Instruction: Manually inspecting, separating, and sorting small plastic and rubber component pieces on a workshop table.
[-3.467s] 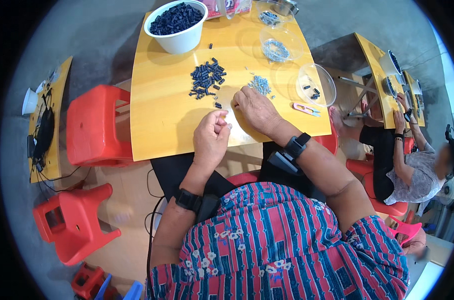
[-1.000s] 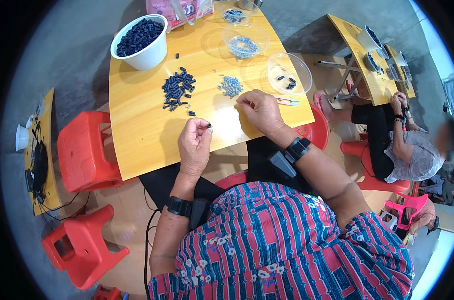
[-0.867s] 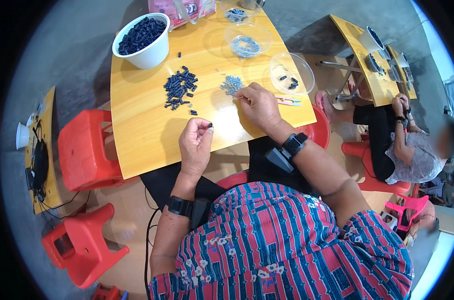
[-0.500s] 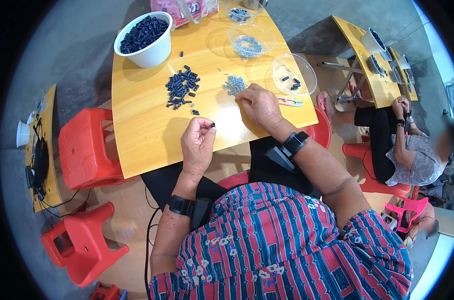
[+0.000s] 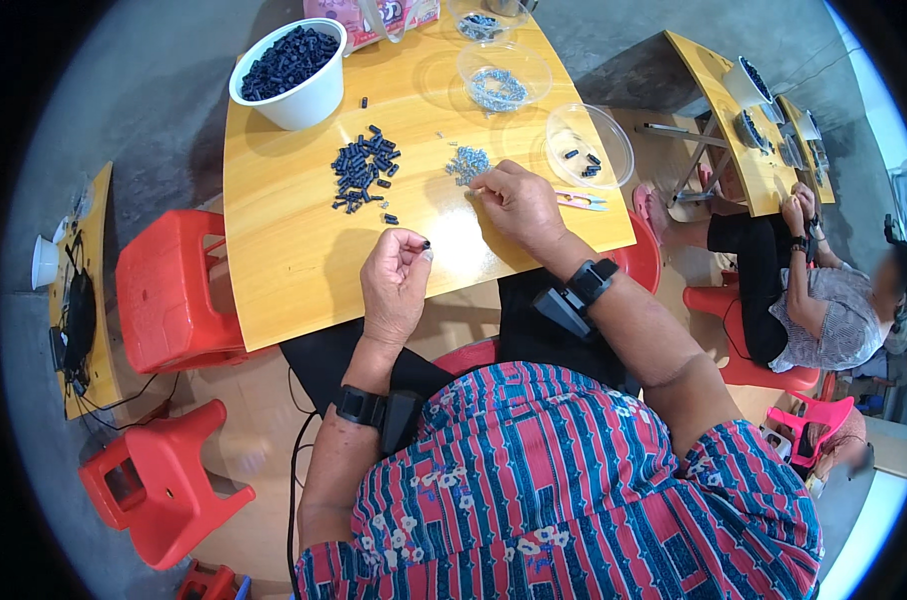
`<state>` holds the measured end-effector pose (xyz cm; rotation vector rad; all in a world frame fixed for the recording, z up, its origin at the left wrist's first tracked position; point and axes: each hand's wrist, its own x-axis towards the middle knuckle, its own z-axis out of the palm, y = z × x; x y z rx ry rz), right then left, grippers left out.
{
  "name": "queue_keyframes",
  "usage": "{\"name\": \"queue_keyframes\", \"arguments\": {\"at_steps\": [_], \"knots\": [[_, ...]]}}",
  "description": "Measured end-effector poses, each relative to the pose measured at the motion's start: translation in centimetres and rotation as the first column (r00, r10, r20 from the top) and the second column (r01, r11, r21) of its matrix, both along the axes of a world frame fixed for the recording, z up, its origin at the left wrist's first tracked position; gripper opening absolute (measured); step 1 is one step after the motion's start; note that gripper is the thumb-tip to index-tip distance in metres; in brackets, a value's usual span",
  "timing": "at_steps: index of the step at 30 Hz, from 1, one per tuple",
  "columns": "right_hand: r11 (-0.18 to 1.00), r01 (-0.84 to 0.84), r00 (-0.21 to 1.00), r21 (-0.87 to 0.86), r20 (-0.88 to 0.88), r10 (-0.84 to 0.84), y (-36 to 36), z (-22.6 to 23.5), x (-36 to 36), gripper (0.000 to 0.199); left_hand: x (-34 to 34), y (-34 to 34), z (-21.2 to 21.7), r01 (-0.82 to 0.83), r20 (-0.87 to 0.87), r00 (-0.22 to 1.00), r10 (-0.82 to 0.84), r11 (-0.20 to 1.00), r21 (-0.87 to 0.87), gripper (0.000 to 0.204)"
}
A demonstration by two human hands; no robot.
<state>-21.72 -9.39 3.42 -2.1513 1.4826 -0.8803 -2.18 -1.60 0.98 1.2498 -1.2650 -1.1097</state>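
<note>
My left hand [image 5: 394, 285] is over the table's near edge, thumb and forefinger pinching a small black plastic piece [image 5: 427, 245]. My right hand [image 5: 520, 207] is closed in a pinch just below a small pile of silvery screws [image 5: 467, 162]; whatever is between its fingertips is too small to make out. Left of the screws lies a loose heap of short black plastic pieces [image 5: 359, 172]. Beside my right hand rest thread snips [image 5: 581, 201] with a pink handle. A clear shallow dish [image 5: 620, 142] with several black pieces in it stands past them.
A white tub [image 5: 292, 112] full of black pieces stands at the far left of the yellow table [image 5: 274, 290]. Clear bowls [image 5: 530, 75] of small metal parts line the far right. Red stools [image 5: 159, 290] stand left. Another person [image 5: 824, 310] sits at a table on the right.
The right hand has shifted very slightly upward at the edge of the screw pile. The left hand keeps its pinch on the black piece, almost unmoved.
</note>
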Motion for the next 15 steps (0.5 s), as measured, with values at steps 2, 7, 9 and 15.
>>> {"name": "queue_keyframes", "arguments": {"at_steps": [2, 7, 9, 15], "knots": [[0.999, 0.037, 0.999, -0.037, -0.037, -0.038, -0.2, -0.2, 0.3, 0.007, 0.0, 0.0, 0.0, -0.003, 0.014, 1.0, 0.003, 1.0, -0.003, 0.01], [0.991, 0.116, 0.985, 0.065, -0.138, -0.106, 0.0, -0.1, 0.6, 0.009, -0.4, 0.1, 0.2, -0.012, 0.004, 1.0, 0.012, 0.999, -0.047, 0.009], [0.989, 0.14, 0.976, 0.052, -0.174, -0.129, -0.1, -0.1, 0.9, 0.012, -0.3, 0.0, 0.2, -0.009, 0.021, 1.0, 0.01, 0.999, -0.049, 0.009], [0.991, 0.128, 0.971, 0.041, -0.21, -0.117, -0.1, 0.0, 1.2, 0.012, -0.1, 0.0, 0.3, -0.007, 0.044, 0.999, 0.009, 0.999, -0.045, 0.009]]}}
